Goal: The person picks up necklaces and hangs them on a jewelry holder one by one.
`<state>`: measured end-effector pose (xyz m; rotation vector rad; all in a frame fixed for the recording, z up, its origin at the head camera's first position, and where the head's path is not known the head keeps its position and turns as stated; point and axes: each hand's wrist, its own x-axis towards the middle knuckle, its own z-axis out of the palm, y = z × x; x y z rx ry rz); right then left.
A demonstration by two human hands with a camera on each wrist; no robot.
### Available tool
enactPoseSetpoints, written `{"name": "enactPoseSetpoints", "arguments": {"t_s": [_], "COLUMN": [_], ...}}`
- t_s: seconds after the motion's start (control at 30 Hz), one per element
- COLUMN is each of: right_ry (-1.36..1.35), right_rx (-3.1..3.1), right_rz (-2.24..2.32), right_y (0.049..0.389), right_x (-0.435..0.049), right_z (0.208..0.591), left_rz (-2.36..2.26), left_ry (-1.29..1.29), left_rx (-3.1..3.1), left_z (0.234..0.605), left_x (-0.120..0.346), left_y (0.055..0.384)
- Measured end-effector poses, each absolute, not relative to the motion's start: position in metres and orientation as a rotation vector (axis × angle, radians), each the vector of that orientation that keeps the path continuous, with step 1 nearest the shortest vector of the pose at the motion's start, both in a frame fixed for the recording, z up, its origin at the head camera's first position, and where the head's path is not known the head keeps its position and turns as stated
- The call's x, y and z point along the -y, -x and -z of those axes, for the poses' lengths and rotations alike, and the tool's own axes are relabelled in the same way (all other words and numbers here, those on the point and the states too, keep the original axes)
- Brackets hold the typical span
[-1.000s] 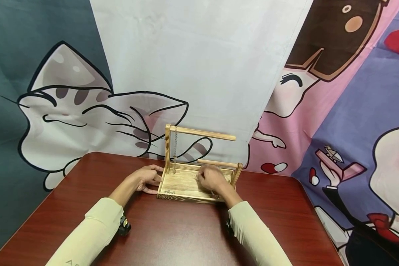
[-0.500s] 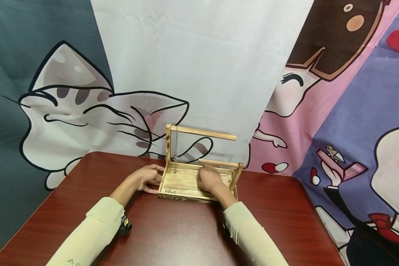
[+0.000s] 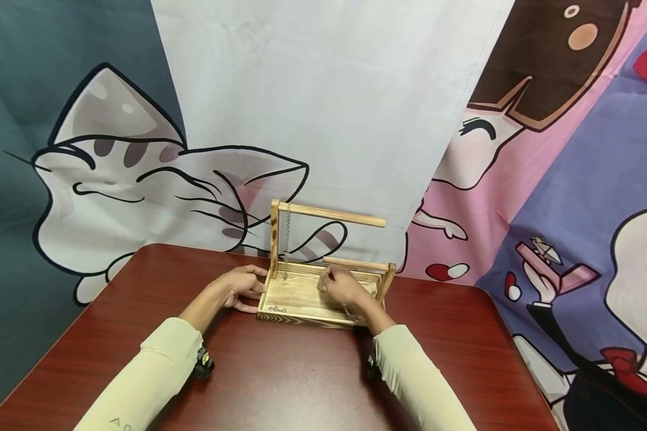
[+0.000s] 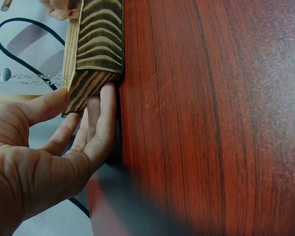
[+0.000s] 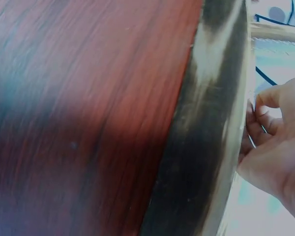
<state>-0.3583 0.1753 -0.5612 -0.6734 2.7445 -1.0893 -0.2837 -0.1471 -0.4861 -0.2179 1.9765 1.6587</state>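
A wooden jewellery stand with a shallow tray, posts and two crossbars stands on the table. My left hand holds its left end; in the left wrist view, the thumb is at the top edge and the fingers lie along the end wall. Over the tray is my right hand, fingers curled and fingertips pinching what looks like a thin chain, mostly hidden by the hand. Another chain shows beside the right wrist. A chain necklace hangs from the upper bar, and a small heap of chain lies in the front left corner.
The stand rests toward the back of the dark red table, close to a printed cloth backdrop. The lower bar and its right post rise beside the right hand.
Half a second ago the right hand lay slightly lower and flatter over the tray; now its wrist has shifted right and its pinched fingertips show. The left hand keeps its place.
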Motion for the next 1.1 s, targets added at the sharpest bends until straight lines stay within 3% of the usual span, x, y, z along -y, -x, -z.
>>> {"name": "enactPoseSetpoints", "arguments": {"t_s": [0.27, 0.5, 0.77, 0.87, 0.97, 1.1], "right_ry": [0.499, 0.634, 0.713, 0.744, 0.716, 0.551], "right_rx": [-2.563, -2.671, -2.952, -3.039, -3.045, -2.972], "right_rz": [1.268, 1.238, 0.838, 0.840, 0.925, 1.017], "right_y": [0.314, 0.322, 0.309, 0.330, 0.331, 0.310], "right_x": [-0.166, -0.172, -0.160, -0.167, -0.166, -0.155], "right_z": [0.501, 0.518, 0.503, 0.537, 0.540, 0.507], "left_rz": [-1.659, -1.658, -1.673, -1.674, -1.672, -1.669], "left_ry": [0.228, 0.237, 0.250, 0.250, 0.246, 0.239], "left_rx": [-1.973, -1.967, -1.955, -1.955, -1.957, -1.963], "left_z": [0.487, 0.486, 0.487, 0.486, 0.487, 0.487], "left_x": [0.146, 0.145, 0.145, 0.145, 0.145, 0.145], "left_y": [0.284, 0.284, 0.284, 0.284, 0.284, 0.284]}}
